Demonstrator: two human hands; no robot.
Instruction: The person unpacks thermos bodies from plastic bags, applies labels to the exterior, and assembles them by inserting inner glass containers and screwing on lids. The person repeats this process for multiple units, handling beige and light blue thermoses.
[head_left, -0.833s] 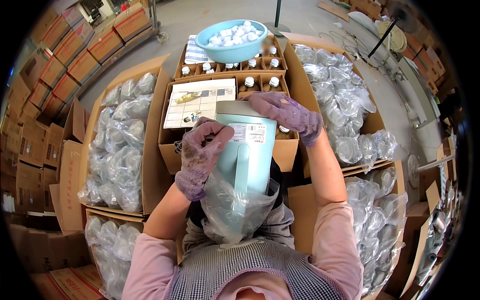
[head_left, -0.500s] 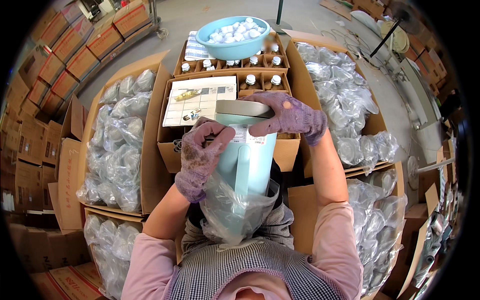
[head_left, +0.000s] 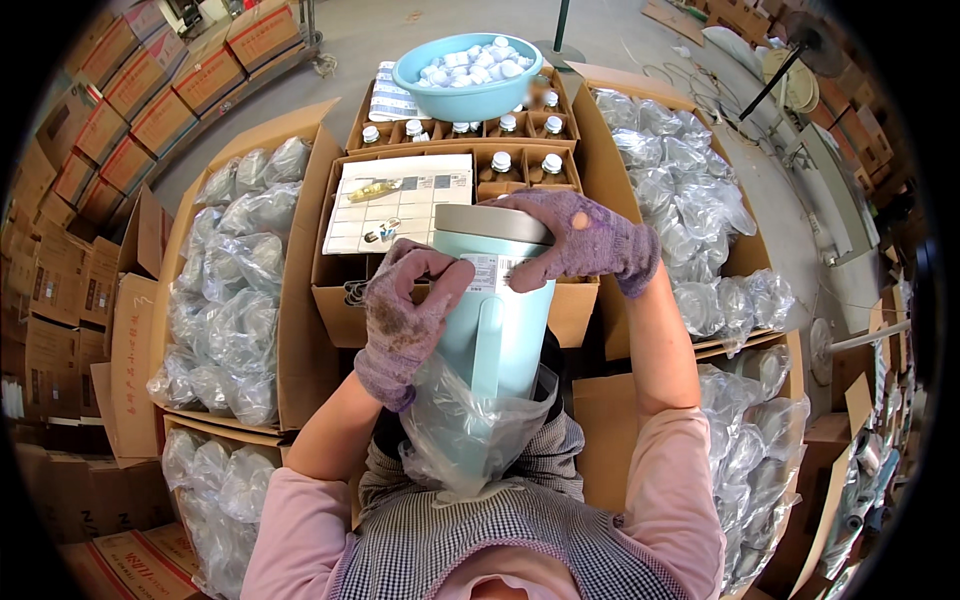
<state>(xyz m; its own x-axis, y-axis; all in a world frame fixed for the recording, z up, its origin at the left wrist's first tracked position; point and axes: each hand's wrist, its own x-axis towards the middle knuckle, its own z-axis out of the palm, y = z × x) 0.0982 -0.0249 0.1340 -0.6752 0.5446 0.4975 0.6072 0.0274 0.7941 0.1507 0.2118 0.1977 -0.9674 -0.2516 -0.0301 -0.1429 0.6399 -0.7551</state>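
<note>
Gripping lt-blue jug (head_left: 524,340) w/ R fingers (head_left: 536,272), L fingers (head_left: 459,281) at label (head_left: 483,273).

A white label (head_left: 484,272) with a barcode and fine, illegible print stands on the light-blue lidded jug (head_left: 522,335), its right end under the right hand (head_left: 580,240). Red characters run along the left carton flap (head_left: 135,350). Stacked cartons (head_left: 205,82) bear red print; the lower-left carton (head_left: 142,572) also shows red lettering.

Head-worn fisheye, upright, wide; looks steeply down over checked garment (head_left: 420,540), left hand (head_left: 405,320) and right hand (head_left: 588,238) close near mid-frame, floor (head_left: 385,35) farther off, up top.
</note>
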